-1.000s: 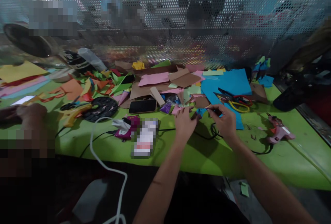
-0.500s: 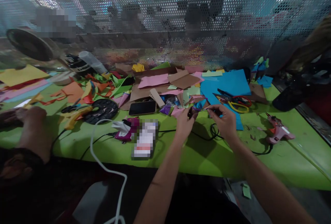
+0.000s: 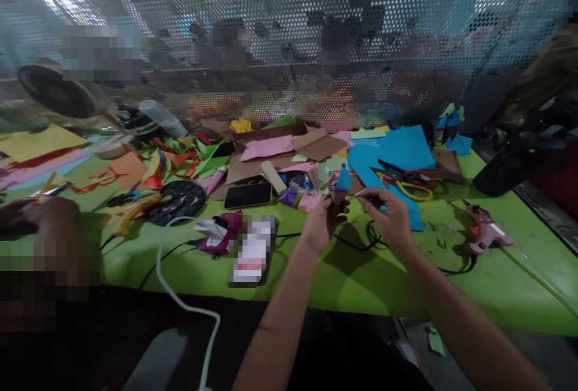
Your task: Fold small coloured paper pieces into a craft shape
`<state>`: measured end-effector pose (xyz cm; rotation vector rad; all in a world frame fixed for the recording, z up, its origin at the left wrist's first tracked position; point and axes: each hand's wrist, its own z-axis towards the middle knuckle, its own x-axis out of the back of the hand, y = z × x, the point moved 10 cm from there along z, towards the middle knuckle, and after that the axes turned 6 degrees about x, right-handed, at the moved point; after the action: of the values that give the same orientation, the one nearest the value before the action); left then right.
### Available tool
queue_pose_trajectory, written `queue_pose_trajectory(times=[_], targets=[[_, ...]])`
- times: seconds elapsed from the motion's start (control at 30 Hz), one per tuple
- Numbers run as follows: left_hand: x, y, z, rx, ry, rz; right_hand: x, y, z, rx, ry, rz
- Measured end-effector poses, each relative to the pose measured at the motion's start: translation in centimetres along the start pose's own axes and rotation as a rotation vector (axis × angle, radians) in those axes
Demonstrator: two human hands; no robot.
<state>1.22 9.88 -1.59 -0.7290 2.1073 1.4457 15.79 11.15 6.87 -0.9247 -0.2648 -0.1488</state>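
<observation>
In my left hand [image 3: 321,222], fingers closed, a small blue cone [image 3: 344,178] stands upright. It has a purple band around its base and a purple ball at its tip. Just to its right, my right hand [image 3: 391,215] pinches a tiny purplish piece [image 3: 358,196], too small to name. The two hands are apart above the green table [image 3: 361,294]. Behind them lie a blue sheet [image 3: 397,147], scissors with yellow handles [image 3: 418,192] and brown and pink sheets [image 3: 268,147]. A pink glue gun [image 3: 492,234] rests to the right.
A black phone [image 3: 248,195], a lit phone [image 3: 253,252] and a purple tissue pack [image 3: 221,231] lie left of my hands. Further left are a yellow glue gun [image 3: 130,213], a black spool [image 3: 178,201] and a co-worker's hand [image 3: 58,216]. Black cables and a white cable [image 3: 180,300] cross here.
My left hand has turned the blue cone upright, so its purple tip now points up. My right hand stays pinched, now a little lower and apart from the cone.
</observation>
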Motion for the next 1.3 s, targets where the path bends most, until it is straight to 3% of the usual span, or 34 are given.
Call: queue_pose_trajectory(times=[0.13,0.43,0.77,1.13,1.3], targets=[[-0.8,-0.1,-0.3,0.036,-0.038,-0.059,-0.4,-0.3,-0.2,0.031,-0.01,0.011],[-1.6,-1.2,0.1,0.017,-0.155,0.107,-0.4,-0.8,-0.3,0.057,-0.004,-0.014],[-0.3,-1.4,0.3,-0.064,-0.006,0.102,-0.4,-2.0,-0.4,0.149,-0.004,-0.132],[-0.9,-1.6,0.2,-0.067,-0.044,0.128,-0.3,-2.8,-0.6,0.22,0.005,-0.263],[-1.2,-1.1,-0.2,-0.138,-0.031,0.221,-0.4,-3.1,-0.7,0.239,-0.006,-0.305]])
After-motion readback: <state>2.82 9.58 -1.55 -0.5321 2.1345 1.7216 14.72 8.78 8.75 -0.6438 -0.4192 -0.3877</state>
